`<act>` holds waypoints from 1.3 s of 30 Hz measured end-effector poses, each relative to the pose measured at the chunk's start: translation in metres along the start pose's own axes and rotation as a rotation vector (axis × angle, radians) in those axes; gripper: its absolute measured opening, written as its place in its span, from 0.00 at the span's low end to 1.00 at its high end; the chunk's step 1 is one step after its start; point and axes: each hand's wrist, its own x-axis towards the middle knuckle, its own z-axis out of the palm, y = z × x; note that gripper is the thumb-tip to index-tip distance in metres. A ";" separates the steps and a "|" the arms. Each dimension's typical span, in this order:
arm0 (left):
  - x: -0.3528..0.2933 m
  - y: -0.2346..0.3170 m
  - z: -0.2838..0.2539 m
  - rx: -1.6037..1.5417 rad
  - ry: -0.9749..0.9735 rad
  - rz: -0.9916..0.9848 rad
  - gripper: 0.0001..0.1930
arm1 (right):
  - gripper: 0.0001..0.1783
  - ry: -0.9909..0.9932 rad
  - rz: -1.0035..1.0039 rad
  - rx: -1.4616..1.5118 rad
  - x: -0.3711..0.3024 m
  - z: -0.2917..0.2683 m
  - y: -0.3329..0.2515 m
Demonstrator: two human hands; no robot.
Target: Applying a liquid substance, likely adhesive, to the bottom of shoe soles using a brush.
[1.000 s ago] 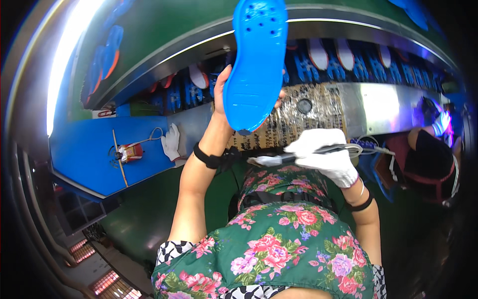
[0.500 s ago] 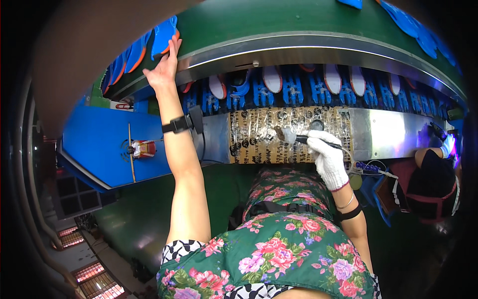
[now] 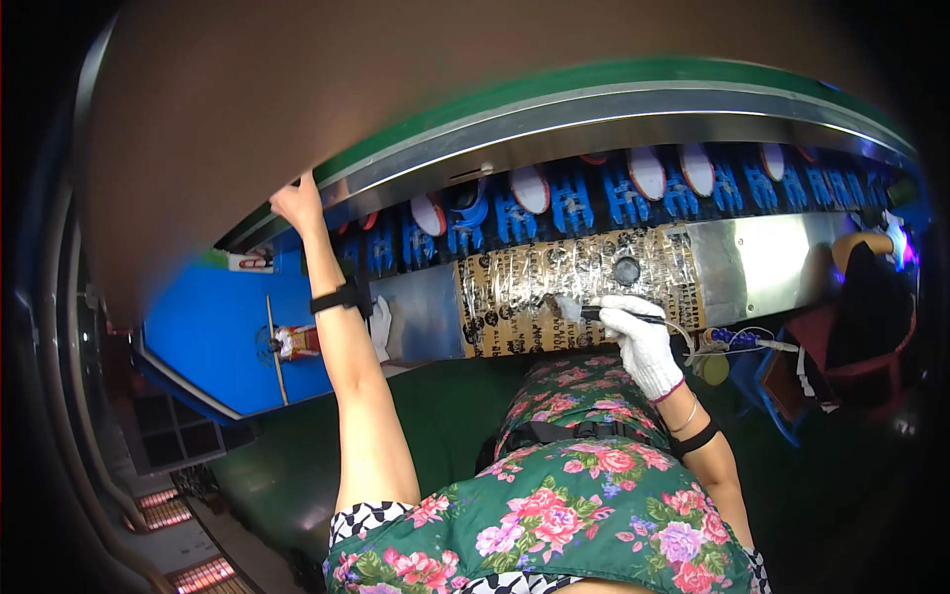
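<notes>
Where the right grip [image 3: 636, 335] ends, the brush [image 3: 586, 312] juts leftward.

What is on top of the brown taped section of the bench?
On the brown taped section is a dark round object. The gloved right hand holds a brush over that section; whether the tip touches cannot be told. What lies directly beneath hand and brush is covered.

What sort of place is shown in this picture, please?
Probably a footwear workshop or factory: white, red-rimmed, sole-shaped pieces lie among a row of blue holders, alongside a long green, metal-edged, belt-like surface.
</notes>
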 end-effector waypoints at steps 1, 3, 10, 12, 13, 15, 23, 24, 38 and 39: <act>-0.018 0.037 0.010 0.210 -0.027 -0.164 0.61 | 0.12 0.039 -0.012 0.005 -0.002 -0.005 0.001; -0.045 0.063 0.008 0.128 0.029 0.012 0.54 | 0.12 0.072 -0.020 0.029 -0.007 -0.006 -0.002; -0.099 0.243 0.047 -0.654 -0.985 0.161 0.37 | 0.11 0.090 -0.126 0.132 -0.006 -0.023 -0.007; -0.104 0.287 0.092 -0.531 -1.054 0.426 0.41 | 0.11 0.102 -0.161 0.103 -0.008 -0.027 -0.010; -0.105 0.312 0.112 -0.533 -1.080 0.451 0.41 | 0.11 0.113 -0.173 0.109 -0.009 -0.028 -0.011; -0.102 0.360 0.147 -0.485 -1.111 0.553 0.43 | 0.09 0.150 -0.204 0.142 -0.015 -0.028 -0.015; -0.030 0.368 0.247 -0.326 -1.060 0.454 0.28 | 0.09 0.208 -0.187 0.221 -0.025 -0.031 -0.033; -0.030 0.357 0.247 -0.430 -1.075 0.394 0.26 | 0.09 0.225 -0.194 0.224 -0.025 -0.032 -0.036; -0.210 0.220 0.020 -1.171 -0.815 -0.262 0.48 | 0.12 0.142 -0.208 0.262 -0.025 -0.019 -0.087; -0.219 0.214 0.026 -1.193 -0.917 -0.422 0.45 | 0.12 0.119 -0.198 0.309 -0.027 -0.015 -0.095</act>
